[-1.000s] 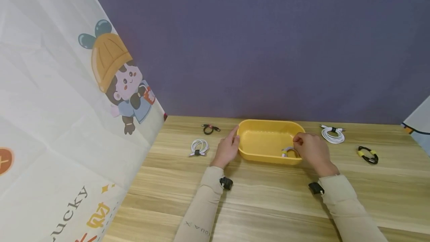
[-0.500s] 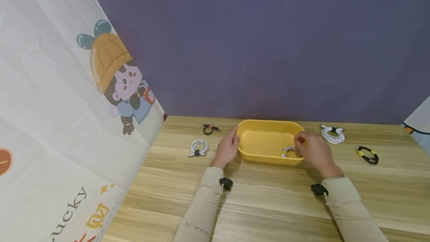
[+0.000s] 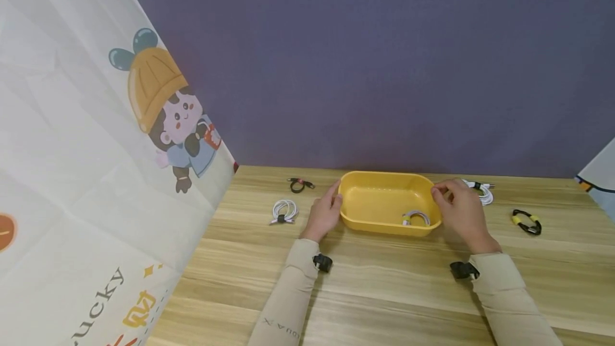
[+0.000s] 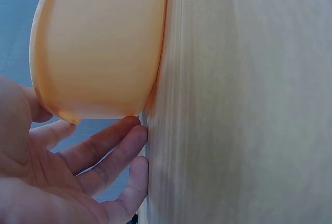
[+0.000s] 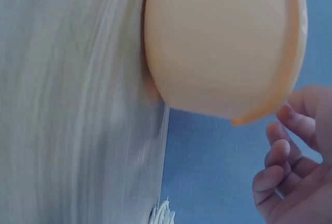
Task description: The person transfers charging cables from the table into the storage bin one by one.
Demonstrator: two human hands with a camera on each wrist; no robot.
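Observation:
A yellow plastic tray (image 3: pixel 379 202) sits on the wooden table. Inside it, toward the right front, lies a coiled pale cable (image 3: pixel 417 217) with a yellow tie. My left hand (image 3: pixel 325 212) is at the tray's left end, its fingers fairly straight; in the left wrist view they reach to the outer wall (image 4: pixel 104 53) and the tabletop. Over at the right end is my right hand (image 3: pixel 461 210), fingers loosely curled and nothing held. Its thumb and index finger (image 5: pixel 290 117) are right at the rim in the right wrist view.
Left of the tray lie a small black cable coil (image 3: pixel 300 185) and a white one (image 3: pixel 284 211). To the right are another white coil (image 3: pixel 486 194), partly hidden by my hand, and a black coil with yellow ties (image 3: pixel 527 222). A dark panel (image 3: pixel 375 68) stands behind the table.
My right hand has moved right and outward, from over the cable in the tray to the right rim, partly covering the white coil. The left hand and tray stay about still.

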